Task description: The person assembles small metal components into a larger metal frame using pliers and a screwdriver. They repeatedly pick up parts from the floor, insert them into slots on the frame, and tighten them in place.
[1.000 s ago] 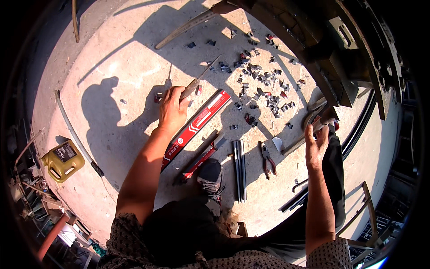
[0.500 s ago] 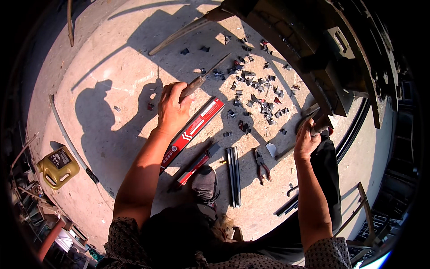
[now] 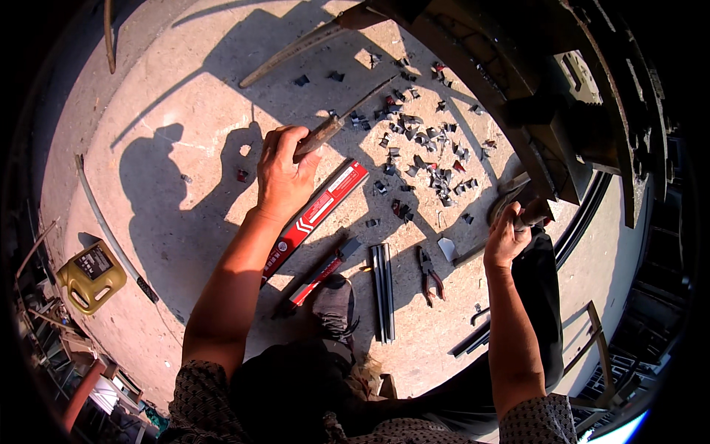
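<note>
My left hand [image 3: 285, 166] is closed around the wooden handle of a long, thin, pointed metal tool [image 3: 347, 117]. The tip points up and right, over the floor near small dark cut pieces [image 3: 433, 137], some of them red. My right hand [image 3: 505, 240] is wrapped around a thick rounded handle [image 3: 531, 214] below the dark metal machine [image 3: 547, 133]. Where that handle leads is hidden in shadow. Under my left forearm lies a long red and black box [image 3: 318, 214], with a second red and dark strip-shaped pack [image 3: 322, 274] near my shoe.
Pliers [image 3: 429, 275] and dark long strips [image 3: 382, 292] lie in front of me. A gold jug [image 3: 92, 277] stands at the left, beside a grey hose [image 3: 111, 229]. Black strips [image 3: 584, 211] lie on the right, and a wooden-looking bar [image 3: 292, 53] extends from the machine.
My left hand and its pointed tool have shifted only slightly. The handle in my right hand sits a little lower and shows more of its end. The whole view has moved slightly.
</note>
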Tool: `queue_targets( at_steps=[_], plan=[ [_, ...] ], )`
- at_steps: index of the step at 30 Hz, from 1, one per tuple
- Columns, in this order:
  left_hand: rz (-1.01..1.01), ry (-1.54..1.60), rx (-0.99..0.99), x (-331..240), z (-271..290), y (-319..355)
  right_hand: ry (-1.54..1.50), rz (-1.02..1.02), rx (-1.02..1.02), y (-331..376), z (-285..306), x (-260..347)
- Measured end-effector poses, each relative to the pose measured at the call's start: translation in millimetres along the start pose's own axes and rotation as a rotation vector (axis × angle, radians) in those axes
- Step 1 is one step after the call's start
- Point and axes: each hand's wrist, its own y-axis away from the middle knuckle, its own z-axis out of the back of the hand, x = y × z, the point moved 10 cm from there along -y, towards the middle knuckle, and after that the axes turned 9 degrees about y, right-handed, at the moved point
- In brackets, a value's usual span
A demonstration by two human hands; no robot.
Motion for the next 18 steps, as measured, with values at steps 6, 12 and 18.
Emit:
queue_targets(
  at_steps=[6, 12, 18],
  plan=[
    [-0.015, 0.017, -0.034, -5.5, 2.4, -2.6, 0.029, 0.056, -0.033, -1.3, 1.6, 0.1],
    [-0.065, 0.000, -0.070, -13.6, 5.9, -4.3, 0.030, 0.041, -0.049, -0.7, 3.0, -0.2],
    [-0.086, -0.010, -0.095, -16.4, 7.6, -5.0, -0.006, 0.032, -0.055, 0.8, 0.5, 4.9]
  ],
)
